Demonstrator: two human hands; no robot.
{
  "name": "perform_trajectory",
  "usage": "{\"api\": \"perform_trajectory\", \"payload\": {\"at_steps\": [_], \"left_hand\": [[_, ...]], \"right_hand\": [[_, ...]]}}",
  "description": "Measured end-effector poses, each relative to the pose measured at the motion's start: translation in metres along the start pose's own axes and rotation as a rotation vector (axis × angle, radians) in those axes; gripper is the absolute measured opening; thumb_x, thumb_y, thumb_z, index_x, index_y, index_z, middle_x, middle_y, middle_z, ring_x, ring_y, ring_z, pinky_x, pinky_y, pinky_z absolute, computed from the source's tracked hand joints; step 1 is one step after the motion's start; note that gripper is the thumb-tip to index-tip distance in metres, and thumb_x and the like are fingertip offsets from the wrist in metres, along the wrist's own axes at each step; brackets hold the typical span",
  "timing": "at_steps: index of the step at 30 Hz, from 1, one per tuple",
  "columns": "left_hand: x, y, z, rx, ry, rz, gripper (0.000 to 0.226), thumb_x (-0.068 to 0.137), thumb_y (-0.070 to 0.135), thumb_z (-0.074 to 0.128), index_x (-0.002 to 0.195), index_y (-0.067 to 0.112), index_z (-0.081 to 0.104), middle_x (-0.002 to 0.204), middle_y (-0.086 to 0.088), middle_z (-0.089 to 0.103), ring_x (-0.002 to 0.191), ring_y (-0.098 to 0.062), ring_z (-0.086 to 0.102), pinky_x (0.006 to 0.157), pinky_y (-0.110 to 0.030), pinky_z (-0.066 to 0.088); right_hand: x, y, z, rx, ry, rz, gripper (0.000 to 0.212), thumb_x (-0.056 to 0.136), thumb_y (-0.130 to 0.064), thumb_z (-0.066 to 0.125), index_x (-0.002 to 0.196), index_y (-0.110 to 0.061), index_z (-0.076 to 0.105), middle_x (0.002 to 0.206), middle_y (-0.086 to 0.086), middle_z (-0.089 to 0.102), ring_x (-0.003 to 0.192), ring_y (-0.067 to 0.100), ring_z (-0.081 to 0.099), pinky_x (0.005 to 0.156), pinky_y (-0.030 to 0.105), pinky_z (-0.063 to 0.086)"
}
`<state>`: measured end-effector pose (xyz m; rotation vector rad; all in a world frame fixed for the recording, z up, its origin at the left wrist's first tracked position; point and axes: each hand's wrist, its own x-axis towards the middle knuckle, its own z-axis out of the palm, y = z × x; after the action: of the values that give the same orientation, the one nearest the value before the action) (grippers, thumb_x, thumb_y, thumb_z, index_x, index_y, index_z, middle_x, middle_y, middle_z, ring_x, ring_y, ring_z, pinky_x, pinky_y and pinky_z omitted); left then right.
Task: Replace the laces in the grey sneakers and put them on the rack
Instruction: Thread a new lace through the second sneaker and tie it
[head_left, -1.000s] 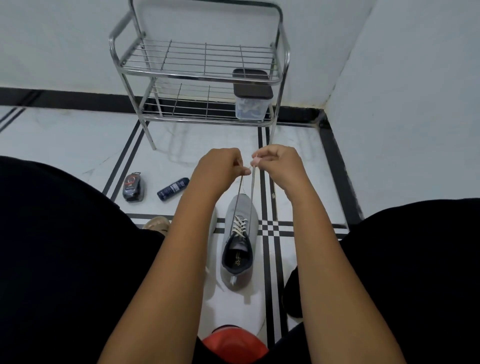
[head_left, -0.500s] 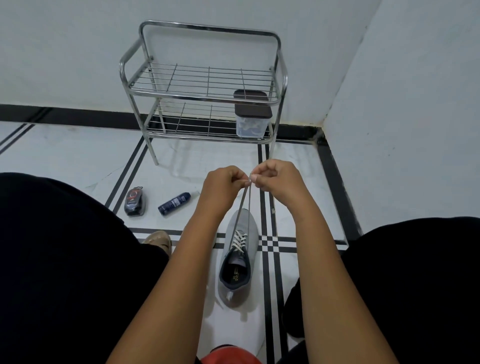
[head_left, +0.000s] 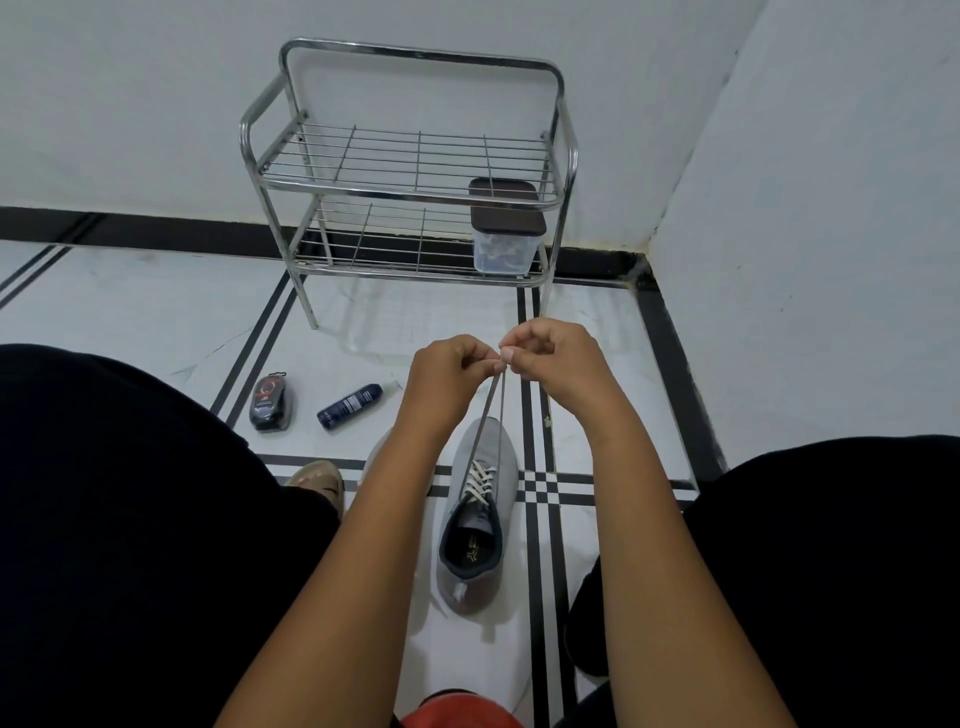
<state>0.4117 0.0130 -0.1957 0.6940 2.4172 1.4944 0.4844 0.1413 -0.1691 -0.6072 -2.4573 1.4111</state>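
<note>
**Both lace ends pulled up tight**

Closest to the person, a grey sneaker (head_left: 478, 525) stands on the floor (head_left: 156, 312) between the knees, heel near and toe pointing away. It sits there so both hands can reach it.

A pale lace (head_left: 480, 478) crosses through its holes. Two lace ends run up from the shoe and meet above the toe. The left hand (head_left: 449, 376) pinches one end. The right hand (head_left: 553, 358) pinches the other. The hands touch, most likely to pull the ends even and snug.

Part of a second pale shoe (head_left: 376, 457) peeks out behind the left arm. I cannot tell if it has a lace.

Further off, a blue bottle (head_left: 349, 406) and a dark polish pack (head_left: 270, 402) lie on the floor to the left.

Farthest, the metal rack (head_left: 415, 187) stands by the wall. A lidded box (head_left: 505, 234) sits at the right end of its lower shelf. No shoe is on the rack yet.
</note>
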Motion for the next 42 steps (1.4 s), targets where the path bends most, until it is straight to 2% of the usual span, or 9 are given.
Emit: {"api": "perform_trajectory", "payload": {"at_steps": [12,20,23,27,33,36,38,40,42], "left_hand": [[-0.003,-0.010,0.004,-0.112,-0.059,-0.108,0.009,0.085,0.017,0.072,0.088,0.009,0.075,0.079,0.005,0.068,0.078,-0.005,0.061,0.072,-0.014,0.045],[-0.001,-0.011,0.003,-0.113,-0.060,-0.109,0.007,0.084,0.016,0.072,0.089,0.011,0.075,0.083,0.002,0.071,0.082,-0.009,0.064,0.073,-0.015,0.046],[0.000,-0.011,0.003,-0.075,-0.009,-0.124,0.011,0.085,0.017,0.072,0.091,0.009,0.075,0.087,-0.001,0.072,0.084,-0.012,0.063,0.071,-0.015,0.044],[0.004,-0.013,0.003,0.103,0.151,-0.071,0.013,0.088,0.025,0.068,0.091,0.014,0.075,0.092,0.001,0.072,0.086,-0.013,0.062,0.073,-0.021,0.042],[0.007,-0.017,0.023,0.047,-0.003,-0.033,0.018,0.089,0.030,0.066,0.101,0.018,0.073,0.108,0.005,0.070,0.104,-0.010,0.061,0.089,-0.022,0.045],[0.008,-0.036,0.024,-0.321,0.064,-0.257,0.039,0.101,0.043,0.039,0.125,0.019,0.058,0.123,0.003,0.062,0.113,-0.014,0.057,0.100,-0.029,0.040],[0.005,-0.058,0.031,-0.472,-0.066,-0.513,0.063,0.100,0.056,0.014,0.132,0.017,0.051,0.126,-0.006,0.061,0.115,-0.021,0.057,0.106,-0.040,0.034],[-0.008,-0.078,0.043,-0.429,-0.288,-0.585,0.079,0.095,0.064,0.001,0.119,0.016,0.060,0.110,-0.011,0.069,0.103,-0.021,0.063,0.095,-0.037,0.041],[-0.017,-0.089,0.052,-0.461,-0.311,-0.653,0.081,0.095,0.065,0.003,0.102,0.015,0.066,0.072,-0.004,0.068,0.070,-0.014,0.063,0.063,-0.027,0.041]], "right_hand": [[0.004,0.009,-0.017,0.246,0.234,0.072,0.017,0.089,-0.013,0.065,0.104,-0.012,0.073,0.093,0.001,0.073,0.086,0.014,0.068,0.087,0.030,0.057],[-0.006,0.031,0.005,0.099,-0.279,0.280,0.021,0.085,-0.014,0.073,0.105,-0.011,0.072,0.100,0.003,0.072,0.093,0.009,0.065,0.087,0.024,0.049],[-0.009,0.044,0.022,0.200,-0.210,0.242,0.012,0.086,-0.017,0.072,0.096,-0.010,0.073,0.094,0.002,0.074,0.088,0.006,0.068,0.077,0.014,0.048],[-0.011,0.060,0.038,0.376,0.021,0.349,0.009,0.092,-0.016,0.063,0.094,-0.012,0.070,0.080,0.005,0.071,0.072,0.013,0.069,0.078,0.024,0.055],[-0.010,0.065,0.055,0.336,-0.261,0.345,0.015,0.093,-0.010,0.059,0.090,-0.016,0.073,0.092,-0.001,0.073,0.078,0.014,0.063,0.089,0.032,0.055],[-0.008,0.076,0.052,0.476,-0.129,0.431,0.016,0.096,-0.017,0.057,0.090,-0.015,0.072,0.080,0.002,0.063,0.060,0.011,0.052,0.079,0.031,0.058],[-0.005,0.082,0.051,0.564,-0.097,0.486,0.020,0.098,-0.022,0.056,0.089,-0.009,0.069,0.067,0.001,0.048,0.051,0.009,0.044,0.068,0.028,0.055],[-0.003,0.082,0.051,0.640,-0.098,0.494,0.022,0.097,-0.023,0.058,0.088,-0.005,0.065,0.063,0.000,0.045,0.049,0.009,0.042,0.063,0.026,0.052],[-0.001,0.083,0.048,0.664,-0.166,0.481,0.018,0.095,-0.018,0.060,0.083,-0.008,0.067,0.059,-0.002,0.050,0.051,0.009,0.044,0.062,0.023,0.051]]}}
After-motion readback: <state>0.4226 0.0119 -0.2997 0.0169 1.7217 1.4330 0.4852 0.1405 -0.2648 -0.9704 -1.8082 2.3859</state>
